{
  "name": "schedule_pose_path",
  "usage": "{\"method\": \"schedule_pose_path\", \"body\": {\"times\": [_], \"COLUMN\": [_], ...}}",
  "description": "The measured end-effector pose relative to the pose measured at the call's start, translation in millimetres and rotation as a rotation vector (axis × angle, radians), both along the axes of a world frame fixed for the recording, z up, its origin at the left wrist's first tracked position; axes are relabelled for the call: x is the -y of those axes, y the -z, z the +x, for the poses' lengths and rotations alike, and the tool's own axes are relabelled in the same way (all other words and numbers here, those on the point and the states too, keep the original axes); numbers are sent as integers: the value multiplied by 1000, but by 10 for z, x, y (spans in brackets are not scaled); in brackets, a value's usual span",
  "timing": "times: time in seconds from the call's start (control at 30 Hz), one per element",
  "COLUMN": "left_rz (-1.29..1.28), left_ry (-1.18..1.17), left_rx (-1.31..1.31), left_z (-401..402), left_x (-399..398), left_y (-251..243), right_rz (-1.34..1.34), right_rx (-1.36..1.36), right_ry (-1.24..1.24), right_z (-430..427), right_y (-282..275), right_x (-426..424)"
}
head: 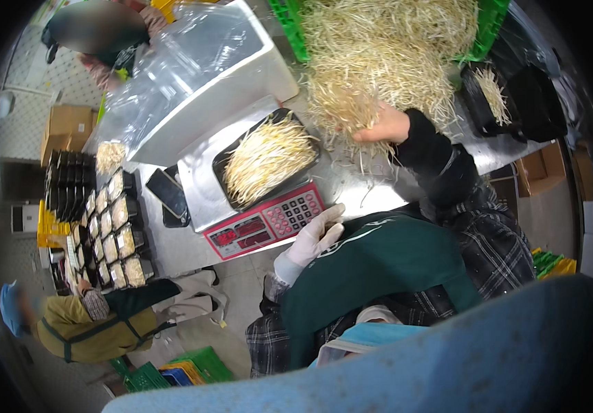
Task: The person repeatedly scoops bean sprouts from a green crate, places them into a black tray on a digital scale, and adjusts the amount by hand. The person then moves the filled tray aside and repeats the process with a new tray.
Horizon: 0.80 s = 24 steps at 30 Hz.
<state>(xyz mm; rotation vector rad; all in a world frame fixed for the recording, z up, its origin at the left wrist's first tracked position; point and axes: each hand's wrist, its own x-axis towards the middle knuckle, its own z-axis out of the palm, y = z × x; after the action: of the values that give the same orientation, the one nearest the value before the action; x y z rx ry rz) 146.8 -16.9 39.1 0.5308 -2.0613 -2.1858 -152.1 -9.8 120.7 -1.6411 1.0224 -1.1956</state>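
Note:
My bare right hand (387, 124) is in the near edge of a large heap of bean sprouts (374, 62), its fingers partly hidden behind a clump of sprouts. The heap spills from a green plastic crate (490, 31) onto the metal table. My left hand (317, 235), in a pale glove, is near the keypad of a red digital scale (294, 214), fingers slightly curled and holding nothing. On the scale's metal pan (193, 199) sits a black plastic tray (312, 165) piled with bean sprouts (270, 157).
A white foam box (224, 103) with clear plastic film stands behind the scale. A phone (166, 193) and filled, wrapped trays (121, 240) lie left. Black trays (536, 103), one holding sprouts, are right. One person (100, 325) works at lower left, another (121, 57) behind the box.

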Motion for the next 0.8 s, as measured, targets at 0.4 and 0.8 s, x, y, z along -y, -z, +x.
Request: {"method": "schedule_pose_path", "body": {"times": [0.4,0.8], "left_rz": [-2,-1389], "left_ry": [-169,-222], "left_rx": [-154,76], "left_z": [453,-60], "left_x": [258,1301], "left_y": [-461,-1126], "right_rz": [-329,-242], "right_rx": [-1201,-1234], "right_ry": [197,101], "right_z": [1101,994], "right_y": [-109,-274], "right_x": [717,808]}}
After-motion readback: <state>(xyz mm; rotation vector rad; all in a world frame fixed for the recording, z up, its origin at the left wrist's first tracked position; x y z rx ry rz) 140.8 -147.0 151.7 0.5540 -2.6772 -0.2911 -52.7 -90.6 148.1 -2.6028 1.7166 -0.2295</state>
